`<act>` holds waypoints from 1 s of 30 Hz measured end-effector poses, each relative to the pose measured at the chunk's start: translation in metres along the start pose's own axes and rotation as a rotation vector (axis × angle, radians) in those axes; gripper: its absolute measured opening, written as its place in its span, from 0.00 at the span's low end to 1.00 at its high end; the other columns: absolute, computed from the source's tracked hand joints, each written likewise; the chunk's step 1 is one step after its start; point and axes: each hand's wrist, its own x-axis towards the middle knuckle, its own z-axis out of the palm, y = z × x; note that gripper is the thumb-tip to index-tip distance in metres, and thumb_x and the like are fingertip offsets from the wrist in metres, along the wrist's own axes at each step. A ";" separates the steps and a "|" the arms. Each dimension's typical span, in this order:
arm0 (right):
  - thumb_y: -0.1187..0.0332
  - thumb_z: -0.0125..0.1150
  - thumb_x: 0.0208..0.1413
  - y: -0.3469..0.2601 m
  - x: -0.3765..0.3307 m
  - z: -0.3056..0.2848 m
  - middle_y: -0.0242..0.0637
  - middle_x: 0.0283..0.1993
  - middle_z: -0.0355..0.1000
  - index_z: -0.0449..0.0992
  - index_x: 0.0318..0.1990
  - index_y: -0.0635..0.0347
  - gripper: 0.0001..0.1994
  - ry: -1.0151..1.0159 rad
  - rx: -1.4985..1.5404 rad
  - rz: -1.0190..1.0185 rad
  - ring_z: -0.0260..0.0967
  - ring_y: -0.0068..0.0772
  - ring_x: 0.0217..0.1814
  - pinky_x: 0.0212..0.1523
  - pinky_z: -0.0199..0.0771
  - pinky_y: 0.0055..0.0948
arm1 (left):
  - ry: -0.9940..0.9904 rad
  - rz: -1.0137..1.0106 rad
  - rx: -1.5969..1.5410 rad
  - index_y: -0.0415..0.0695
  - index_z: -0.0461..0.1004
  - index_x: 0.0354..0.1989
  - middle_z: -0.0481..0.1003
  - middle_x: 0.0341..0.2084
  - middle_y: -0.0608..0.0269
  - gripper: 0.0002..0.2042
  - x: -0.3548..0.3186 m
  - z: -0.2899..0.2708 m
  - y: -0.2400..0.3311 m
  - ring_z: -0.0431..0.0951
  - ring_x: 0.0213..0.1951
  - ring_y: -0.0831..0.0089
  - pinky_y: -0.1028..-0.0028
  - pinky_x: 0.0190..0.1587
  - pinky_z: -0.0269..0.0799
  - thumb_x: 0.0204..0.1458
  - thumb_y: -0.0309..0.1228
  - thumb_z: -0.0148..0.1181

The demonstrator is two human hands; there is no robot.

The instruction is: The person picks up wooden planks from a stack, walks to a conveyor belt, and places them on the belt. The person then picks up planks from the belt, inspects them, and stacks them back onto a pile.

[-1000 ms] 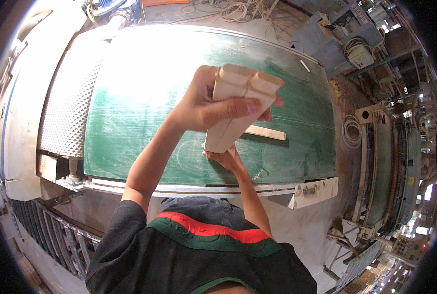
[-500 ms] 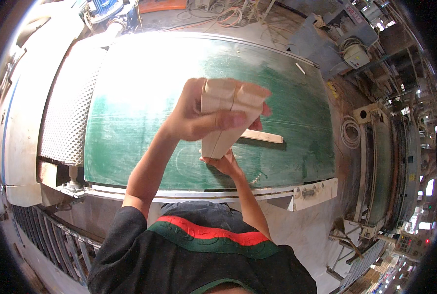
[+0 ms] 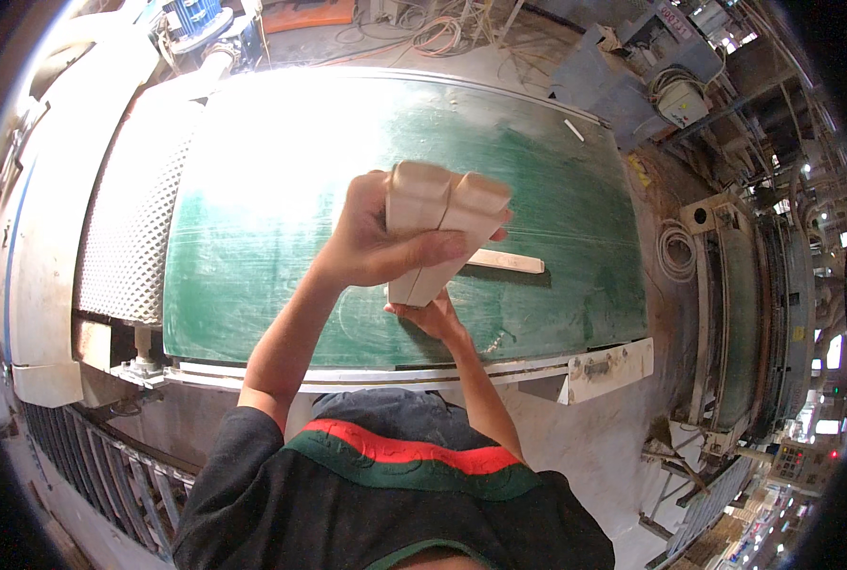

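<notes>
Two pale wooden pieces [image 3: 416, 207] stand side by side in my hands, their rounded ends tilted up toward me. My left hand [image 3: 371, 242] wraps round the upper part, the thumb lying across the front and fingertips showing at the far right side. Lower down, my right hand [image 3: 437, 317] grips their bottom end, with some of its fingers hidden behind the wood. Behind the pieces a single wooden strip [image 3: 513, 261] lies on the green belt surface [image 3: 252, 304], partly covered by what I hold.
At the left a white textured roller [image 3: 136, 223] borders the belt. A metal rail [image 3: 366, 380] runs along the near edge, and a small white stick [image 3: 573, 130] lies near the far right corner. Another machine [image 3: 732, 313] stands at right; cables [image 3: 437, 36] lie on the floor beyond.
The wooden pieces' upper ends have come slightly down and left, with my left hand moving along. My right hand stays almost in place, and both hands keep their grip.
</notes>
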 end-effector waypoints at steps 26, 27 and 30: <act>0.54 0.51 0.61 -0.067 -0.113 -0.095 0.25 0.13 0.53 0.70 0.33 0.64 0.18 0.550 -0.097 0.254 0.49 0.17 0.13 0.14 0.52 0.22 | -0.163 -0.401 1.438 0.46 0.78 0.21 0.76 0.19 0.58 0.05 -0.153 -0.023 -0.107 0.79 0.26 0.59 0.61 0.26 0.72 0.33 0.32 0.62; 0.55 0.52 0.61 -0.075 -0.113 -0.096 0.25 0.13 0.52 0.69 0.33 0.64 0.17 0.523 -0.061 0.248 0.49 0.16 0.12 0.14 0.51 0.22 | -0.183 -0.397 1.446 0.46 0.78 0.20 0.76 0.19 0.59 0.05 -0.157 -0.013 -0.128 0.79 0.27 0.59 0.61 0.26 0.72 0.32 0.31 0.62; 0.56 0.53 0.60 -0.084 -0.113 -0.097 0.25 0.13 0.53 0.68 0.31 0.64 0.17 0.437 -0.011 0.243 0.49 0.17 0.12 0.13 0.52 0.21 | -0.342 -0.332 1.543 0.47 0.78 0.18 0.77 0.20 0.59 0.04 -0.160 0.012 -0.182 0.79 0.27 0.60 0.62 0.25 0.72 0.32 0.31 0.62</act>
